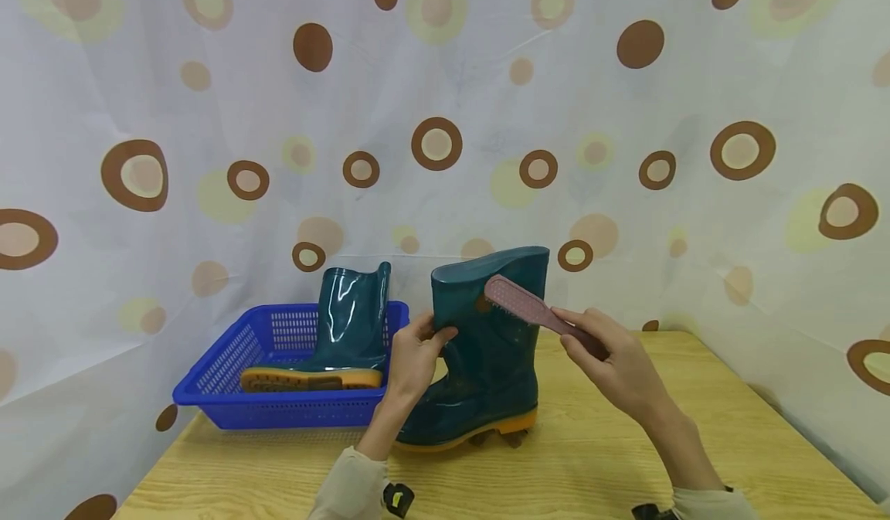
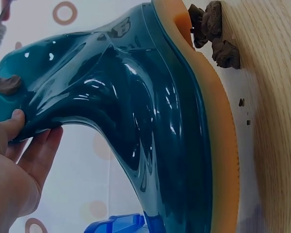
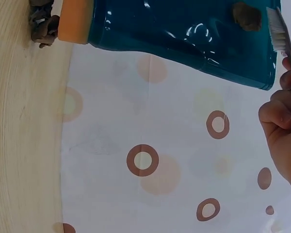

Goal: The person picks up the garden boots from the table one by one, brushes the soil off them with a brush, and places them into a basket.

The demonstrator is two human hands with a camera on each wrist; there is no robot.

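Note:
A dark green rubber boot [image 1: 487, 365] with an orange sole stands on the table. My left hand [image 1: 413, 361] grips the front of its shaft, thumb on the near side. My right hand [image 1: 619, 361] holds a pink-handled brush [image 1: 521, 304] with pale bristles [image 3: 277, 30] turned toward the boot's upper shaft. Close to the bristles, a brown mud-like lump [image 3: 247, 16] sticks to the shaft; whether they touch, I cannot tell. More brown clumps [image 2: 216, 29] sit at the heel, by the tabletop.
A blue plastic basket [image 1: 306, 413] stands at the left, holding a second green boot [image 1: 348, 319] with a brownish sole. Small dark crumbs [image 2: 248, 122] lie near the sole. Behind the wooden table [image 1: 626, 458] hangs a white curtain [image 1: 480, 79] with brown circles.

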